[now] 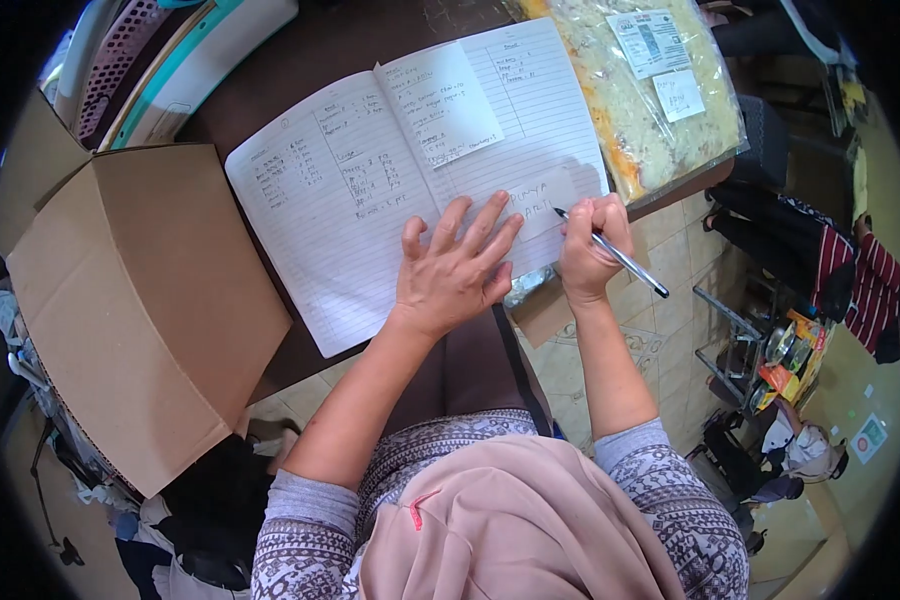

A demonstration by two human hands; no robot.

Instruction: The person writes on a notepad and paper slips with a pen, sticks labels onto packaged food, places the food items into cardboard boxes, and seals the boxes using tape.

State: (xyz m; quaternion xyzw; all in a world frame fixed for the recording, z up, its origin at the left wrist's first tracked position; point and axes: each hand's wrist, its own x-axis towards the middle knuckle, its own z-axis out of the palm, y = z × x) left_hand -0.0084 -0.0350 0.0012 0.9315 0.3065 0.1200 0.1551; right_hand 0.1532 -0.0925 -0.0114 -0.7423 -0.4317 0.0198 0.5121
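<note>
An open lined notebook [345, 255] with handwriting on both pages lies on the dark table. My left hand [455, 265] rests on its lower part, fingers spread, with fingertips near the edge of a small white note [548, 212]. Handwritten letters show on that note. My right hand [595, 245] is closed around a black-and-clear pen [630, 264], whose tip touches the note at the lettering. Above my left hand, a larger handwritten sheet [445, 105] lies across the notebook's middle.
A clear plastic package [630, 110] with white labels lies beyond the notebook at the right. An open cardboard box [140, 300] stands at the left, near stacked plastic items [170, 90]. Other people and a metal rack [735, 330] are farther right.
</note>
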